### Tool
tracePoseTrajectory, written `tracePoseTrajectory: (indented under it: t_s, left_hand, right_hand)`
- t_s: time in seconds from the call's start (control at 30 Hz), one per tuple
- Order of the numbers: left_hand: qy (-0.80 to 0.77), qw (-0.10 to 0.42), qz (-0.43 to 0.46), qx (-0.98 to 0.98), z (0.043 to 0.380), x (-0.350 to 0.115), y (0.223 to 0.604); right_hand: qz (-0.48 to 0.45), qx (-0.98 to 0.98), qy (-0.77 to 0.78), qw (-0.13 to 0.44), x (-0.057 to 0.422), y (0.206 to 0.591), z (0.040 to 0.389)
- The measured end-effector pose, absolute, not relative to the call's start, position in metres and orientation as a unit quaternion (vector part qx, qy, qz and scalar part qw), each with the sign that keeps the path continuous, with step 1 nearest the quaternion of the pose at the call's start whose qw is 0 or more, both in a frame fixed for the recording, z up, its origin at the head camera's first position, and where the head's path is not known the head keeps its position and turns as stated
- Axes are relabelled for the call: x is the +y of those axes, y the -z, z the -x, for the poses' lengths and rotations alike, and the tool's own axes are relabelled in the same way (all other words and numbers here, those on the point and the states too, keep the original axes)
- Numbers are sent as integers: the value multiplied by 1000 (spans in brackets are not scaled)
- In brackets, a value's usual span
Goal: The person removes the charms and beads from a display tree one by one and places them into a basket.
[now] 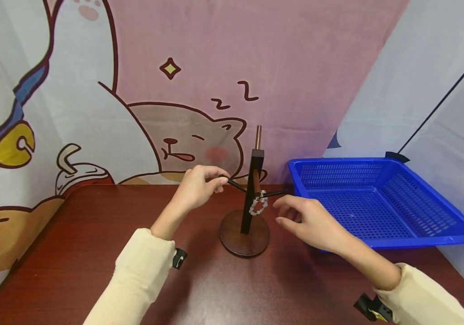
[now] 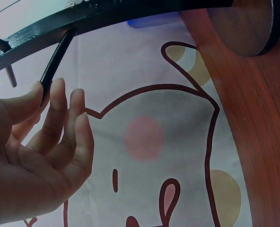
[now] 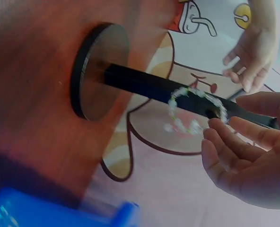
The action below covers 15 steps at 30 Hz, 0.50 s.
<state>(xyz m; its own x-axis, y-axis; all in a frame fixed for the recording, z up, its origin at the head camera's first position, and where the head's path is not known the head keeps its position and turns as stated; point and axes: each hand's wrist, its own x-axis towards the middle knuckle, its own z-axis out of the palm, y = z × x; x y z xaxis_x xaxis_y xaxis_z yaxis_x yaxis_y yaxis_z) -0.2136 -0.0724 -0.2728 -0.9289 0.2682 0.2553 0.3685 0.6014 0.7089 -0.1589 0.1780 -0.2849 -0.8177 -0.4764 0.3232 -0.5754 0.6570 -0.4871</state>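
Note:
A dark wooden display stand (image 1: 246, 220) rises from a round base (image 1: 236, 246), with thin pegs out to both sides. My left hand (image 1: 200, 186) pinches the end of the left peg (image 1: 237, 184) between thumb and forefinger; the left wrist view shows this peg (image 2: 57, 57) running up to the post, the other fingers loosely bent. A bracelet (image 1: 259, 211) of clear, pale beads hangs at the front of the post. Beside it, my right hand (image 1: 303, 221) hovers near the right peg (image 1: 276, 193). In the right wrist view its fingers (image 3: 234, 146) are relaxed, close by the bracelet (image 3: 179, 125).
A blue plastic basket (image 1: 427, 241) with perforated walls stands on the right of the reddish-brown table (image 1: 85, 253), just behind my right hand. A printed cloth (image 1: 305, 67) with cartoon animals hangs along the back.

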Motion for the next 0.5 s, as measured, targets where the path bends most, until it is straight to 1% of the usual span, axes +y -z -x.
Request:
tracePoseTrajectory:
  t_s: [0.23, 0.5]
  left_hand:
    - [412, 60, 174, -892, 214, -72, 273]
    - [415, 54, 168, -893, 215, -72, 274]
  right_hand:
    - [-313, -897, -304, 75, 168, 309, 166]
    - [-296, -905, -304, 42, 158, 324, 176]
